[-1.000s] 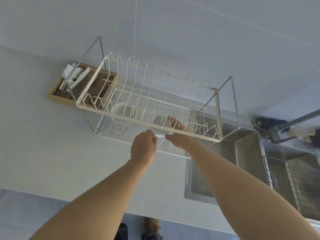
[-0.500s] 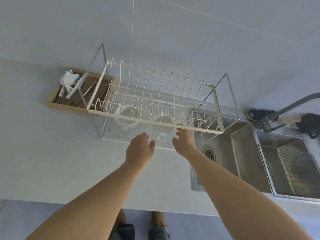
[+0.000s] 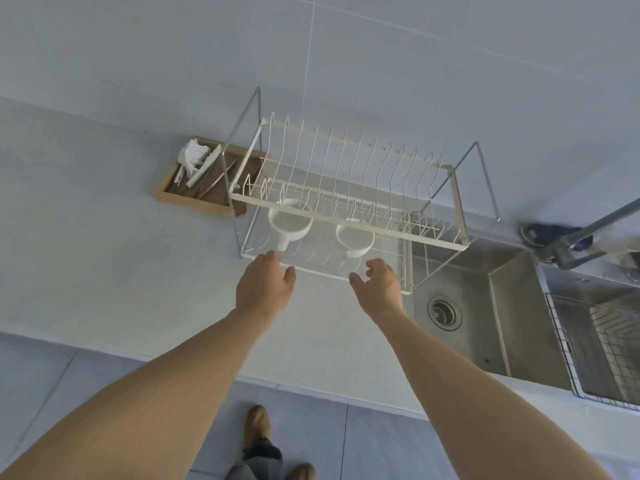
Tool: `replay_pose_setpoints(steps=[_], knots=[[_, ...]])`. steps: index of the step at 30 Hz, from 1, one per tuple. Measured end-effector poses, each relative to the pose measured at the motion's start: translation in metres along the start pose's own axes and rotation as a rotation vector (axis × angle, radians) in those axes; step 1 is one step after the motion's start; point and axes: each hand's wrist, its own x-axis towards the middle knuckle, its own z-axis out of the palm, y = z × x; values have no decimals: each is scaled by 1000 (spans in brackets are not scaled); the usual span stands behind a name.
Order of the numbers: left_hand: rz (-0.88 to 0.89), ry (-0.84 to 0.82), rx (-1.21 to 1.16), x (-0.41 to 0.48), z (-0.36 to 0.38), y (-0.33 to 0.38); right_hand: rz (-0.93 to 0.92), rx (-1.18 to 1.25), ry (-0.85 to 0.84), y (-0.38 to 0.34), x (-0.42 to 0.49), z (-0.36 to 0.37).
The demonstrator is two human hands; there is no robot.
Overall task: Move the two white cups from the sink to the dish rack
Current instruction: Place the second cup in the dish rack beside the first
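head view: my left hand [image 3: 265, 287] and right hand [image 3: 379, 289] hover spread and empty mid-frame, just below the dish rack [image 3: 349, 221]; both white cups, left cup [image 3: 289, 223] and right cup [image 3: 355, 239], sit inside it.

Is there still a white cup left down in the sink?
No, the sink holds no cup; both white cups sit in the dish rack.

Both hands [image 3: 265, 289] [image 3: 381, 289] let go 2nd cup [image 3: 355, 237], pulled back.

Kitchen: steel sink [image 3: 485, 306], dish rack [image 3: 346, 216], countertop [image 3: 104, 237].
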Motion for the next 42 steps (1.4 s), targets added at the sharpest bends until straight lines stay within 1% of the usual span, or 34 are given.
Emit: replay_pose_setpoints(steps=[4,10,14,17,21,27,34,42], knots=[[-16,31,25,7,-1,-4,37,16,29,-5,5,9],[-24,18,45,36,3,-6,110,41,99,-14,13,27],[12,8,53,57,13,-12,153,67,161,-18,22,39],[50,28,3,68,15,-14,157,122,208,-22,31,42],[88,20,-2,70,18,-19,166,157,246,-24,35,44],[112,17,-99,69,15,-20,192,214,243,-27,36,44],[158,28,-100,73,17,-23,212,328,213,-27,41,39],[171,32,-108,79,21,-23,180,348,187,-22,49,34]])
